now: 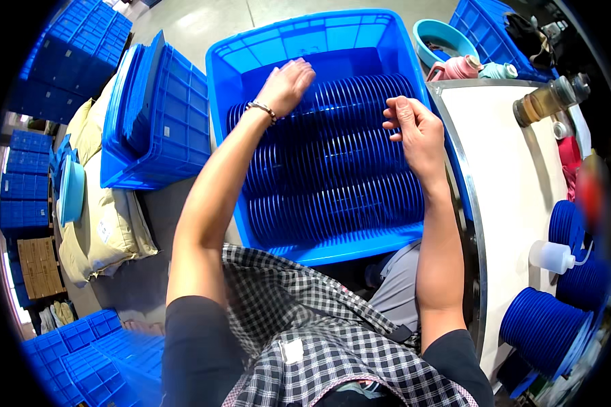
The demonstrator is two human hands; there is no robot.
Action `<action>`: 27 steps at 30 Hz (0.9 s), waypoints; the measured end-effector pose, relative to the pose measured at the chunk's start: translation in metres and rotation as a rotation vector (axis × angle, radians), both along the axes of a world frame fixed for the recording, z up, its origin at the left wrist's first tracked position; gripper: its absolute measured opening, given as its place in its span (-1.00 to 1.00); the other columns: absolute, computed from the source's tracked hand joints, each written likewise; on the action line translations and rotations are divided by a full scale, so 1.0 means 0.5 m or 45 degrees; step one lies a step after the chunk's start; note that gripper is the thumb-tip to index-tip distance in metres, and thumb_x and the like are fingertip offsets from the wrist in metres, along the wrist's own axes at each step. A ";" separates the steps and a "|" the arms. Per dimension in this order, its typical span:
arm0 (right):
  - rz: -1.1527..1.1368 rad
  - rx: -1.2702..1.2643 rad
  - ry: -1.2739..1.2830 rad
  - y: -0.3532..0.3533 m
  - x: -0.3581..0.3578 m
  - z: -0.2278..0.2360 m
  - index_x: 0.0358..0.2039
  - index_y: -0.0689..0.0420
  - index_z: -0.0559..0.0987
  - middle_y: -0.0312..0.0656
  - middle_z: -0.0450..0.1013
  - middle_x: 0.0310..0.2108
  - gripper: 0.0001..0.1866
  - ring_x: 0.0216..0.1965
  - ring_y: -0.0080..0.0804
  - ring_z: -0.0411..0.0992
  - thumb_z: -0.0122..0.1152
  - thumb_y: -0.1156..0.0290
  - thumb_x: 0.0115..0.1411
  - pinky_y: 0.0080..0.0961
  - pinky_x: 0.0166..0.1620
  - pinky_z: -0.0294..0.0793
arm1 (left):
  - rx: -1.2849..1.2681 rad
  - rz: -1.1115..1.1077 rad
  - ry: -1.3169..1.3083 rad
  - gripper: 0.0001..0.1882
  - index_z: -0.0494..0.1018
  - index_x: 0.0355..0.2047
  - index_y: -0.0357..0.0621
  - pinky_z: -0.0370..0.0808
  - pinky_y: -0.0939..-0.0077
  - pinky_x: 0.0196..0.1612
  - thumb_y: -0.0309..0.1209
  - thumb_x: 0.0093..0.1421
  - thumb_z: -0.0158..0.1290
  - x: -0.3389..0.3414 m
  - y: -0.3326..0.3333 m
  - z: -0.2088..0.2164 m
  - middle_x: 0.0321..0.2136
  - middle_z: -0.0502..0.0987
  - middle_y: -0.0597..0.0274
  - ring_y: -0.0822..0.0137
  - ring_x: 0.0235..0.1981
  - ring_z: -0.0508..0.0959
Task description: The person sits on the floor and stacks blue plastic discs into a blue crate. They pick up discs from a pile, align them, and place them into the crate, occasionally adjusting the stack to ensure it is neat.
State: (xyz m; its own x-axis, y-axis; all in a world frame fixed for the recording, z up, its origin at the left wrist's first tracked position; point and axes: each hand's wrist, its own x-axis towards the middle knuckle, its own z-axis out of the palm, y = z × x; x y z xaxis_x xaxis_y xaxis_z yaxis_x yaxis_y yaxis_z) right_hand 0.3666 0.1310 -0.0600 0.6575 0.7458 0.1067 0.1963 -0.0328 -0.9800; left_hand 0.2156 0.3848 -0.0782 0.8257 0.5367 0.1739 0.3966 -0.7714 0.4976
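Note:
Below me is a large blue plastic bin (pixel 305 25) holding several rows of thin round blue discs (pixel 343 152), packed upright on edge. My left hand (pixel 288 85), with a beaded bracelet at its wrist, stretches over the left part of the farthest row. Its fingers lie straight and nothing shows in them; whether the palm touches the discs is hidden. My right hand (pixel 417 132) hovers by the bin's right side, above the right ends of the rows. Its fingers are loosely bent with gaps between them, and no held thing is visible.
To the right is a white-topped table (pixel 502 176) with a metal edge, bearing a bottle of brown liquid (pixel 550 100), a white squeeze bottle (pixel 552 257) and stacked blue discs (pixel 543 329). Blue crates (pixel 176 115) and pale sacks (pixel 115 224) stand left. A light-blue basin (pixel 445 34) sits far right.

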 end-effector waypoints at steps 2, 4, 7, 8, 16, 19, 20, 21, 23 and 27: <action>0.025 0.031 0.029 0.015 -0.019 0.008 -0.11 0.21 0.67 -0.27 0.61 -0.35 -0.58 -0.35 -0.60 0.57 0.09 0.08 0.49 -0.64 -0.37 0.53 | 0.152 -0.042 0.263 -0.34 0.27 0.41 -0.02 0.02 -0.10 0.48 0.10 0.51 -0.32 -0.055 0.083 -0.158 0.41 0.28 0.04 0.08 0.46 0.19; 0.029 0.038 0.053 0.017 -0.010 -0.004 -0.12 0.22 0.67 -0.27 0.61 -0.35 -0.58 -0.35 -0.59 0.57 0.10 0.08 0.48 -0.65 -0.37 0.52 | 0.043 -0.022 0.476 -0.29 0.22 0.44 -0.05 -0.02 -0.05 0.49 0.14 0.51 -0.38 -0.081 0.168 -0.213 0.42 0.26 0.08 0.10 0.48 0.16; 0.058 0.027 0.076 0.022 -0.020 -0.002 -0.14 0.25 0.66 -0.25 0.60 -0.36 -0.56 -0.37 -0.60 0.56 0.10 0.07 0.48 -0.65 -0.40 0.50 | -0.140 0.268 0.395 -0.38 0.47 0.23 -0.17 0.32 0.19 0.36 0.05 0.49 -0.23 -0.161 0.260 -0.207 0.22 0.48 -0.12 -0.08 0.30 0.42; 0.031 0.035 0.052 0.015 -0.012 0.002 -0.14 0.25 0.66 -0.25 0.60 -0.37 -0.56 -0.38 -0.60 0.56 0.10 0.07 0.48 -0.65 -0.40 0.49 | -0.042 0.341 0.177 -0.42 0.48 0.19 -0.22 0.33 0.17 0.35 0.00 0.48 -0.18 -0.128 0.236 -0.187 0.20 0.50 -0.14 -0.08 0.28 0.43; -0.313 0.168 0.133 -0.018 0.041 0.035 -0.19 0.26 0.67 -0.20 0.61 -0.40 -0.55 -0.39 -0.54 0.61 -0.02 0.13 0.54 -0.65 -0.41 0.59 | 0.102 0.182 0.532 -0.38 0.39 0.30 -0.15 0.17 0.00 0.42 0.04 0.48 -0.24 -0.116 0.041 -0.056 0.28 0.43 -0.04 0.03 0.38 0.32; -0.316 0.202 0.138 -0.018 0.053 0.028 -0.19 0.25 0.66 -0.18 0.61 -0.40 -0.55 -0.41 -0.53 0.61 -0.05 0.15 0.55 -0.67 -0.43 0.61 | 0.471 0.222 0.425 -0.35 0.30 0.36 -0.21 0.08 0.00 0.47 0.02 0.47 -0.17 -0.107 0.041 -0.082 0.39 0.28 -0.09 -0.04 0.45 0.20; -0.310 0.210 0.125 -0.020 0.053 0.026 -0.20 0.25 0.66 -0.19 0.61 -0.40 -0.55 -0.41 -0.54 0.61 -0.05 0.14 0.55 -0.68 -0.44 0.60 | 0.354 0.044 0.325 -0.32 0.24 0.39 -0.22 0.02 0.00 0.50 0.02 0.47 -0.17 -0.099 0.013 -0.087 0.44 0.19 -0.08 -0.02 0.48 0.14; -0.305 0.216 0.111 -0.019 0.054 0.025 -0.20 0.25 0.66 -0.19 0.61 -0.40 -0.55 -0.42 -0.54 0.60 -0.04 0.14 0.54 -0.68 -0.44 0.60 | 0.323 -0.096 0.402 -0.32 0.22 0.41 -0.23 0.00 0.03 0.51 0.01 0.48 -0.20 -0.083 -0.019 -0.098 0.46 0.15 -0.09 0.02 0.50 0.10; -0.289 0.221 0.142 -0.013 0.047 0.024 -0.19 0.26 0.66 -0.20 0.61 -0.39 -0.55 -0.43 -0.55 0.59 -0.03 0.13 0.54 -0.68 -0.45 0.58 | 0.376 0.035 0.313 -0.33 0.23 0.39 -0.23 0.13 0.10 0.47 0.01 0.49 -0.25 -0.079 -0.024 -0.120 0.39 0.26 -0.15 0.00 0.44 0.22; -0.287 0.189 0.158 -0.015 0.043 0.025 -0.18 0.26 0.66 -0.18 0.62 -0.39 -0.55 -0.41 -0.52 0.61 -0.04 0.13 0.54 -0.66 -0.42 0.59 | -0.052 -0.054 0.478 -0.44 0.38 0.29 -0.16 0.36 0.15 0.31 -0.08 0.50 -0.30 -0.074 0.129 -0.127 0.19 0.49 -0.18 -0.11 0.26 0.45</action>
State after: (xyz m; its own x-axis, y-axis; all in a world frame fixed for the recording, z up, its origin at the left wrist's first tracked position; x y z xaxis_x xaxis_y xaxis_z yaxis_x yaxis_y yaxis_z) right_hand 0.3883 0.1233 -0.0474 0.8197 0.5618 0.1120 0.0786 0.0833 -0.9934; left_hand 0.1786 0.4491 -0.1418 0.8494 0.5011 -0.1655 0.5253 -0.7735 0.3546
